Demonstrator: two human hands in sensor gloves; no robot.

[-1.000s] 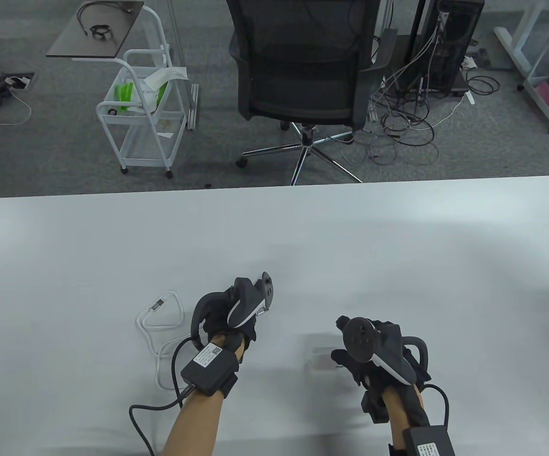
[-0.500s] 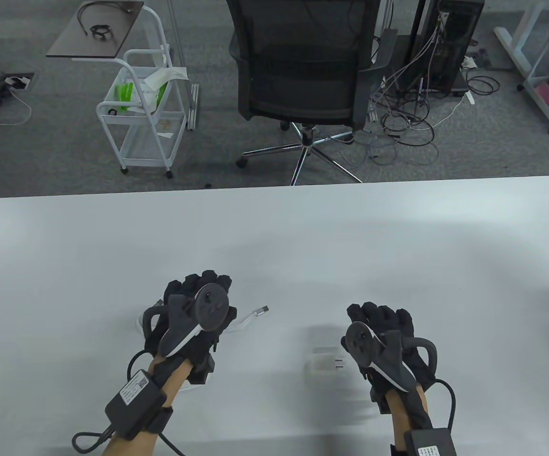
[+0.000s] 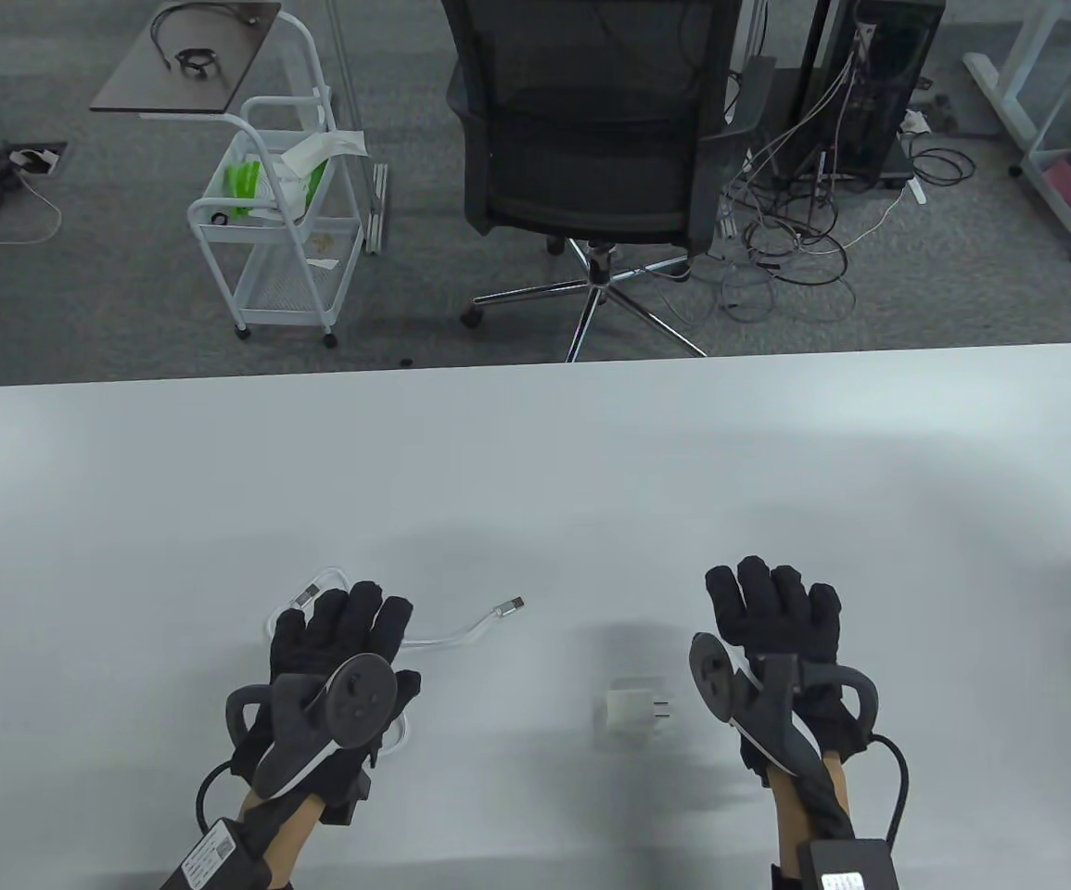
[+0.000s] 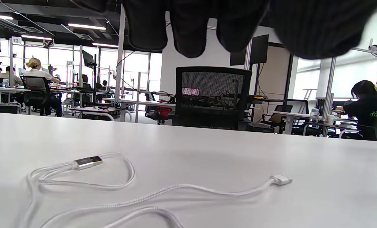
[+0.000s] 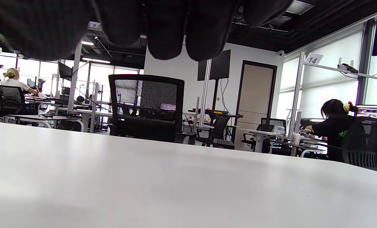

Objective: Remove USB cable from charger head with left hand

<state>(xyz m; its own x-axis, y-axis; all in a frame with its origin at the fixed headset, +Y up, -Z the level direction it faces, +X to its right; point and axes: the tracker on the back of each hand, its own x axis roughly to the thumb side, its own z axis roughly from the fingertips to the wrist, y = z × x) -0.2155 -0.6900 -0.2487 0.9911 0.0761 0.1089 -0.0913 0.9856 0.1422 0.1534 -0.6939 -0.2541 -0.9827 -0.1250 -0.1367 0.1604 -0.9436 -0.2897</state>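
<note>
A white USB cable (image 3: pixel 461 631) lies loose on the white table, one metal plug (image 3: pixel 509 606) pointing right, the other (image 3: pixel 308 591) near my left fingers. It also shows in the left wrist view (image 4: pixel 119 186), coiled below the hand. A small white charger head (image 3: pixel 632 711) lies flat on the table apart from the cable, prongs to the right. My left hand (image 3: pixel 340 630) is flat and open over the cable's coil, holding nothing. My right hand (image 3: pixel 776 603) is flat and open right of the charger head, holding nothing.
The table's far edge (image 3: pixel 535 363) runs across the middle of the table view. Beyond it stand a black office chair (image 3: pixel 591 139), a white wire cart (image 3: pixel 271 213) and tangled floor cables (image 3: pixel 795 232).
My left hand let go of the cable's plug, moved left and back toward me, and opened flat. My right hand released the charger head, shifted right and opened flat. The charger head lies uncovered.
</note>
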